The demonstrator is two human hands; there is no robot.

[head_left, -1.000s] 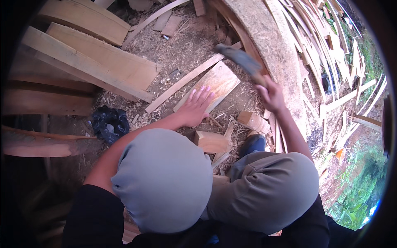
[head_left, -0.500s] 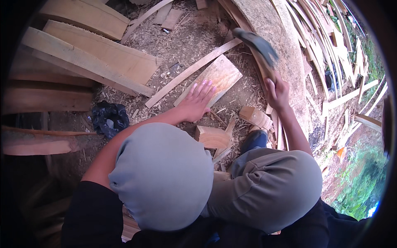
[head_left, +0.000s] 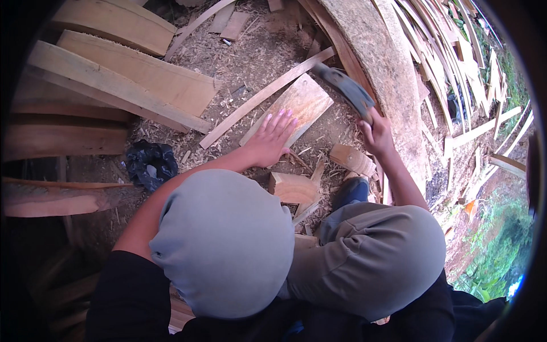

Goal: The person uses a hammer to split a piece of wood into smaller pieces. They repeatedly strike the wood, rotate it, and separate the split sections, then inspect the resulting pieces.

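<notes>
My left hand lies flat on a short, pale wooden board, its fingers stretched out, pressing on the near half. The board rests on the ground, tilted away to the right. In my right hand is a hammer, its long, dark, curved metal head blurred by motion. The head hangs beside the board's far right corner, apart from it as far as I can see. Much of the handle is hidden by the fist. Near my foot stand a cut wood block and a second, smaller block.
A thin wooden strip lies just beyond the board. Thick planks are stacked at the left, near a crumpled black plastic bag. To the right curves a large log-like edge, with piled offcut strips behind it. Shavings cover the ground.
The hammer has swung down and to the left, nearer the board's far end, and my right hand has dropped slightly. My left hand and the board have stayed in place.
</notes>
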